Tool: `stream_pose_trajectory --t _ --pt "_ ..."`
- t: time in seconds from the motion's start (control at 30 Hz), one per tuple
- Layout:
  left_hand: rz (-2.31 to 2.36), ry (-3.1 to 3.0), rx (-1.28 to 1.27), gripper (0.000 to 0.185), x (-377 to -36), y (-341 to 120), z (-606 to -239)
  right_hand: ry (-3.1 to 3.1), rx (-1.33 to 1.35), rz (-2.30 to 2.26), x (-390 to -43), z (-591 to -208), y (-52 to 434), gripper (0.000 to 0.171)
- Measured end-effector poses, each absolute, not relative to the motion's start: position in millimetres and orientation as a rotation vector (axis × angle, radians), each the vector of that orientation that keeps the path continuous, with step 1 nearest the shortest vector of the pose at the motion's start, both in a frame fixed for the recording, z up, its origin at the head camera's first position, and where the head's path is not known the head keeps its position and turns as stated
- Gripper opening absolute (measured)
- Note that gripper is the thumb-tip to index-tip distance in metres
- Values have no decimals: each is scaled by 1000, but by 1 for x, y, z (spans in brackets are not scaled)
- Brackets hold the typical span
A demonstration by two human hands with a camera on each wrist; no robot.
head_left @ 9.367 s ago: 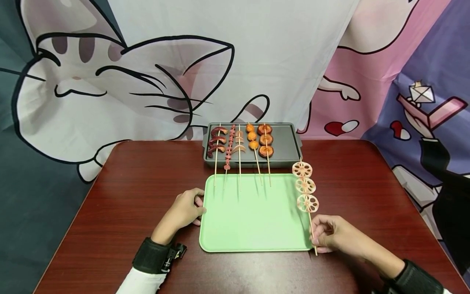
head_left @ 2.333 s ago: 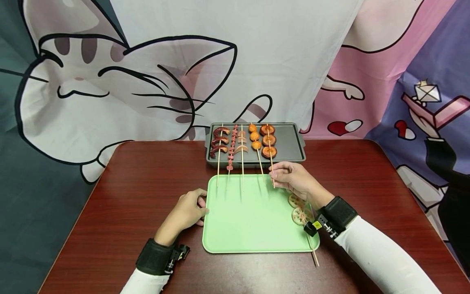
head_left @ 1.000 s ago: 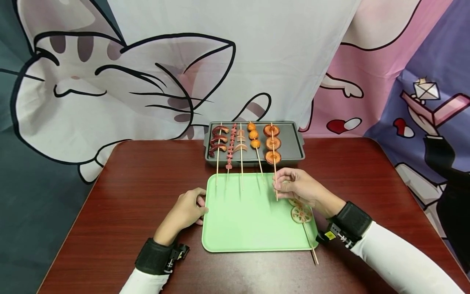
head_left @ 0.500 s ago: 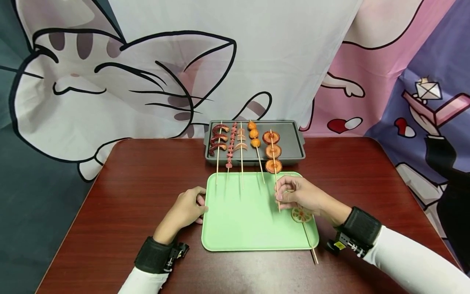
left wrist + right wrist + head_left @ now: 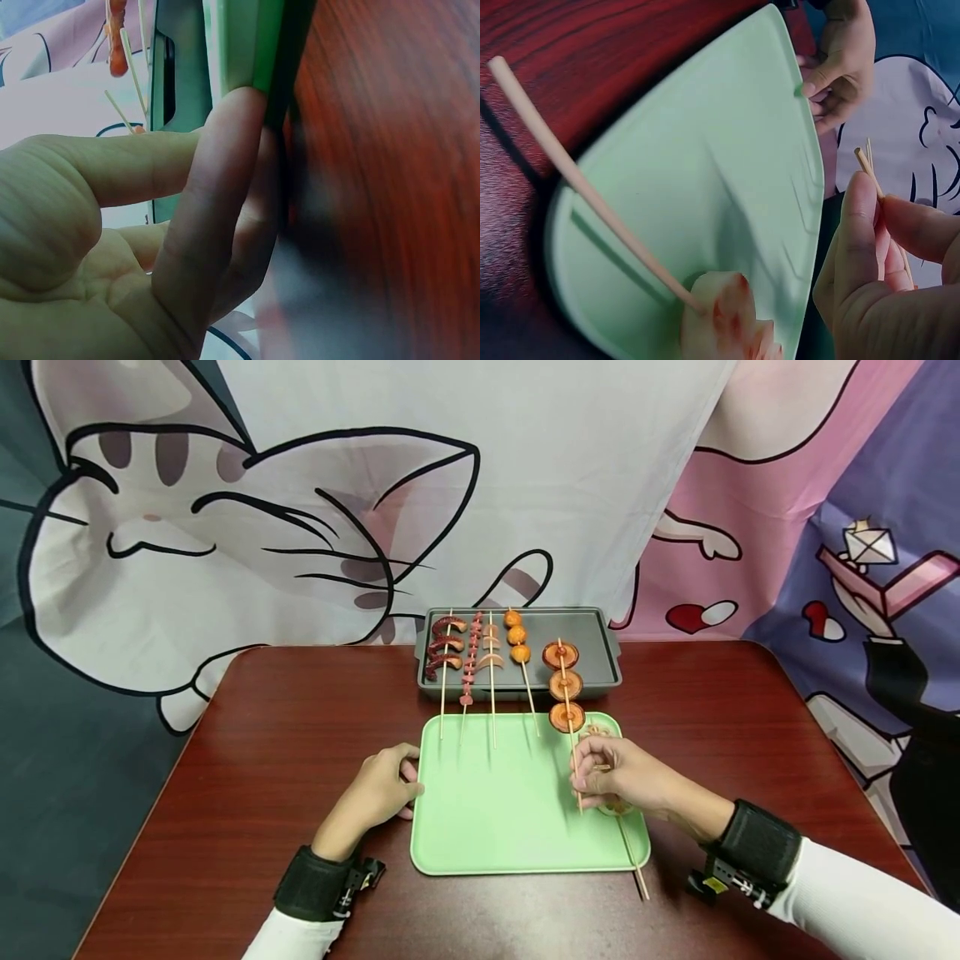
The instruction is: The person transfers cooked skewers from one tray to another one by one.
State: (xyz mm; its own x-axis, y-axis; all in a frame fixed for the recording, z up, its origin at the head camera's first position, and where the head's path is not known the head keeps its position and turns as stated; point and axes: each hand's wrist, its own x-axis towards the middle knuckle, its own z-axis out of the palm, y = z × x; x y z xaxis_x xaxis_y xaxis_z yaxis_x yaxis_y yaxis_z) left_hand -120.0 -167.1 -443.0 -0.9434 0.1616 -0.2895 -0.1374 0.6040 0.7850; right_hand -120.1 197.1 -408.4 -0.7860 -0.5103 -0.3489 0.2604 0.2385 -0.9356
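My right hand (image 5: 626, 777) pinches the stick of a skewer with three round brown mushroom caps (image 5: 566, 684). The skewer slants over the back right of the light green tray (image 5: 487, 835), its top cap overlapping the grey pan in this view. Beneath that hand lies a lotus root skewer (image 5: 628, 847), its slices partly hidden and its stick end jutting past the tray's front rim. In the right wrist view a lotus slice (image 5: 724, 311) shows close up. At the tray's left edge, my left hand (image 5: 384, 783) grips the rim between thumb and fingers (image 5: 225, 150).
Behind the green tray stands a dark grey baking pan (image 5: 596, 647). Several skewers lie across it, among them one with orange balls (image 5: 515, 635) and one with dark red curled pieces (image 5: 447, 643); their sticks reach over the green tray. Both trays stand on a reddish-brown table (image 5: 300, 693).
The lotus root skewer, earlier in the right hand, now lies on the green tray. The right hand has taken the mushroom skewer from the pan and drawn it toward me and rightward. The left hand stays put.
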Motion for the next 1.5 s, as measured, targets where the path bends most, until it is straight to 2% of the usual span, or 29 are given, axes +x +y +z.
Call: stream_pose_trajectory --t 0.33,0.57,1.5 --pt "1258 2496 22 49 -119 -169 -444 1962 -248 -1587 -105 -409 199 10" --pt "1254 2492 23 49 -118 -170 -445 1979 -241 -1584 -95 -410 200 15" --pt "1252 2497 30 48 -120 -168 -443 1951 -213 -1585 -56 -424 204 15"
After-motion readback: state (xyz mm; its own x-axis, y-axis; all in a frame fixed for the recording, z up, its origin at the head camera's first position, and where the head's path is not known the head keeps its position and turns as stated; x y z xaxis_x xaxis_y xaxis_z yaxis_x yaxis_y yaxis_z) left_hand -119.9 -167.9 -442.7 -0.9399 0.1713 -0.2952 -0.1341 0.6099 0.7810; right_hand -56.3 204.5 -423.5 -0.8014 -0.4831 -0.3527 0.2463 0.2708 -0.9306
